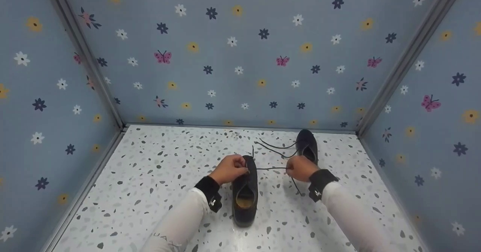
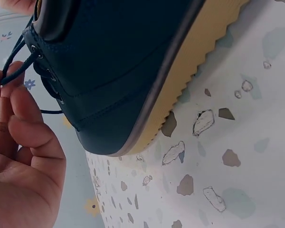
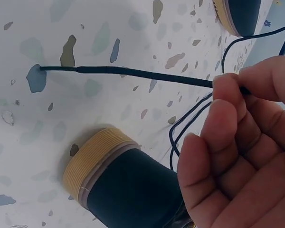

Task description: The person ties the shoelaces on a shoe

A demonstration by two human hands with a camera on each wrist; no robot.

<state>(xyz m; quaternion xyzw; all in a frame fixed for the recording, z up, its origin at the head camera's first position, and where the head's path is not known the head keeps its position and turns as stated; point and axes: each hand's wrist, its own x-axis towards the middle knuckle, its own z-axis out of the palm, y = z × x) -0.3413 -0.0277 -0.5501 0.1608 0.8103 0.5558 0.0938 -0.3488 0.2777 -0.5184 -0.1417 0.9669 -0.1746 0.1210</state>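
A dark blue lace-up shoe (image 1: 245, 205), toe pointing away from me, stands on the floor. At its lacing, my left hand (image 1: 230, 169) pinches a dark shoelace (image 2: 14, 71) between thumb and fingertips, and the eyelets show beside it in the left wrist view. To the right, my right hand (image 1: 301, 168) grips a lace (image 1: 272, 168) stretched out sideways from that shoe. The free end of this lace (image 3: 133, 72) sticks out past the fingertips in the right wrist view. Beyond the right hand stands a matching shoe (image 1: 306, 141), partly covered by it.
Loose laces (image 1: 276, 150) trail leftward from the far shoe across the speckled floor (image 1: 150, 192). A flower-patterned panel (image 1: 240, 56) rises behind, with similar panels on the left (image 1: 49, 131) and right (image 1: 432, 131). The far shoe's toe lies close to the back panel.
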